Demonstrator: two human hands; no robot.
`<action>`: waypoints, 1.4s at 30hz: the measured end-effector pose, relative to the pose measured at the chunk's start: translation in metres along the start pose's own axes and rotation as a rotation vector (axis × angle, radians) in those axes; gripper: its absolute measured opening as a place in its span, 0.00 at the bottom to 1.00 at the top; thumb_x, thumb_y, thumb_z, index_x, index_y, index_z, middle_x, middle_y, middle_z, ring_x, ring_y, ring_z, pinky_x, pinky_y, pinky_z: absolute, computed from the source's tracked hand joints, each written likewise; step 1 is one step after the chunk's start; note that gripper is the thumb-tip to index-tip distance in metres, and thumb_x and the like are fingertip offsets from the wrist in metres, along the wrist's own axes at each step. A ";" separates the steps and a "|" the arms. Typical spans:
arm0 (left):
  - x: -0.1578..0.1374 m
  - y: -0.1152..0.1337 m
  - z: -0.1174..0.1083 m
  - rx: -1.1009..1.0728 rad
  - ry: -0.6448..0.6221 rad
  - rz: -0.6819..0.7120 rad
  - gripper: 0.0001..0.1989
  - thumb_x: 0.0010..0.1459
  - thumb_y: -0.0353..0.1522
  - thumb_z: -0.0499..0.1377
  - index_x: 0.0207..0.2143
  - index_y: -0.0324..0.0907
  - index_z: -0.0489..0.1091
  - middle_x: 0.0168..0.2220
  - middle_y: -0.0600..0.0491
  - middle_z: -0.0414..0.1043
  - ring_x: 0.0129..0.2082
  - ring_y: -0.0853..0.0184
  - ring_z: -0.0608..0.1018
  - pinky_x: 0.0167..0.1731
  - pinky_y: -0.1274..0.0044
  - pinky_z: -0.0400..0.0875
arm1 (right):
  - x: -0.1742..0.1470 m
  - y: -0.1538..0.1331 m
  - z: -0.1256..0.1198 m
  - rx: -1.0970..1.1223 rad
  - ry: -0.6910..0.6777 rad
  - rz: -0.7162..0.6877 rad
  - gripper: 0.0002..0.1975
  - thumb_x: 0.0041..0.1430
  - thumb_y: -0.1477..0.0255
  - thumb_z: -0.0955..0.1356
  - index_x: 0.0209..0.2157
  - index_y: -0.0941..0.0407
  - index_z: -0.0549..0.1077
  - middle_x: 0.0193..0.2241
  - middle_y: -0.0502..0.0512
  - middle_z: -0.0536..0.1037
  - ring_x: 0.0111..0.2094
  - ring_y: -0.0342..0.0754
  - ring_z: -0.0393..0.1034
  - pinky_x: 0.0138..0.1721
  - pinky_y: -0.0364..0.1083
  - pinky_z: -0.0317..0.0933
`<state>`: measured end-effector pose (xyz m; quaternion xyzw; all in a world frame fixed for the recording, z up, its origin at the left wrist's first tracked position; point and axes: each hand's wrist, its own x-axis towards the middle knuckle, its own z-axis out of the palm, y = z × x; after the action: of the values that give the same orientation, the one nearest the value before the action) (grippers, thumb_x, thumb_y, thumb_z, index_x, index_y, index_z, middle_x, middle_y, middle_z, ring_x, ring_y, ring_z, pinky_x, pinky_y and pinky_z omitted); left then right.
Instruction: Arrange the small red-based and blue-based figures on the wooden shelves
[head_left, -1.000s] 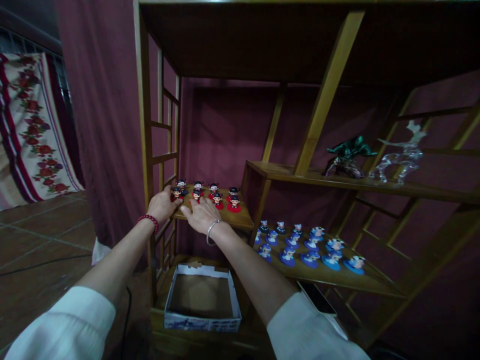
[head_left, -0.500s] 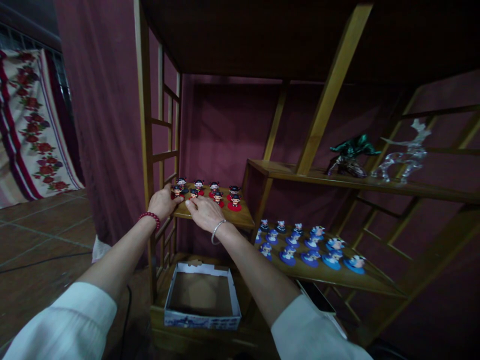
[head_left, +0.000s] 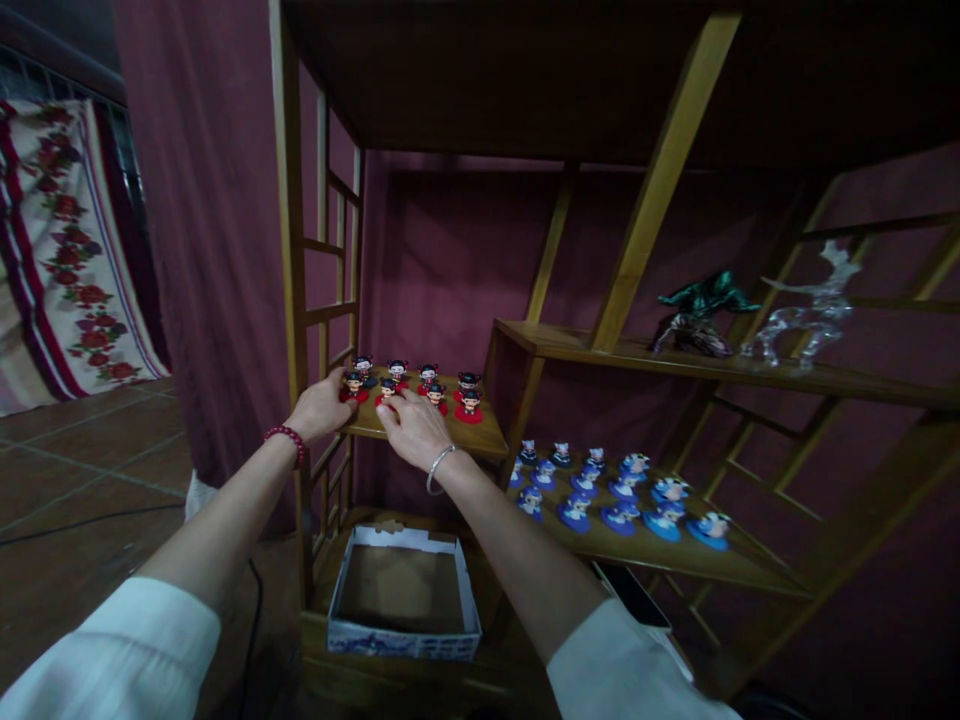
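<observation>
Small black-haired figurines on red bases stand in two rows on a small wooden shelf (head_left: 480, 437). My left hand (head_left: 321, 405) is beside the front-left figurine (head_left: 355, 384), thumb in front and fingers at its left side, apart, partly hidden by the shelf post. On my left wrist is a red bead bracelet (head_left: 289, 437). My right hand (head_left: 416, 428), with a silver bangle (head_left: 436, 470) at the wrist, has thumb and fingers around the base of the second front figurine (head_left: 388, 388). More figurines (head_left: 435, 395) stand to the right.
Below is an open cardboard box (head_left: 405, 645). Blue-based figurines (head_left: 576, 508) fill a lower right shelf, with a dark flat device (head_left: 634, 595) under it. A green sculpture (head_left: 705, 305) and a clear deer (head_left: 810, 315) stand higher. Left is a wooden post (head_left: 289, 250).
My left hand has drawn slightly left, showing more of the front-left figurine's red base. My right hand has shifted a little right, and more of the second figurine's base shows.
</observation>
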<state>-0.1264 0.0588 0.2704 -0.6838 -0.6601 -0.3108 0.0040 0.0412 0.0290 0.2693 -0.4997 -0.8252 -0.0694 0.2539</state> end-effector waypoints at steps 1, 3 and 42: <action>0.000 -0.001 0.000 0.002 -0.001 0.010 0.26 0.49 0.36 0.55 0.52 0.42 0.57 0.42 0.49 0.74 0.42 0.62 0.75 0.39 0.76 0.66 | -0.001 0.000 0.000 -0.006 0.001 0.002 0.20 0.63 0.64 0.53 0.41 0.57 0.71 0.41 0.60 0.72 0.43 0.48 0.65 0.45 0.45 0.54; 0.000 -0.002 0.000 0.001 -0.003 0.033 0.26 0.50 0.36 0.55 0.52 0.41 0.57 0.43 0.48 0.73 0.42 0.62 0.75 0.39 0.77 0.67 | -0.002 -0.001 -0.001 -0.015 -0.005 -0.004 0.20 0.63 0.64 0.54 0.41 0.58 0.71 0.40 0.60 0.73 0.43 0.48 0.65 0.45 0.45 0.54; -0.042 -0.003 0.018 -0.043 0.473 0.251 0.15 0.56 0.30 0.46 0.43 0.37 0.66 0.41 0.45 0.72 0.42 0.61 0.72 0.45 0.70 0.66 | -0.002 -0.001 0.003 -0.022 0.089 0.067 0.11 0.58 0.76 0.59 0.36 0.64 0.71 0.32 0.64 0.76 0.37 0.50 0.70 0.37 0.44 0.59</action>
<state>-0.1186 0.0282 0.2368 -0.6686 -0.5440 -0.4730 0.1824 0.0399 0.0282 0.2660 -0.5263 -0.7950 -0.0922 0.2871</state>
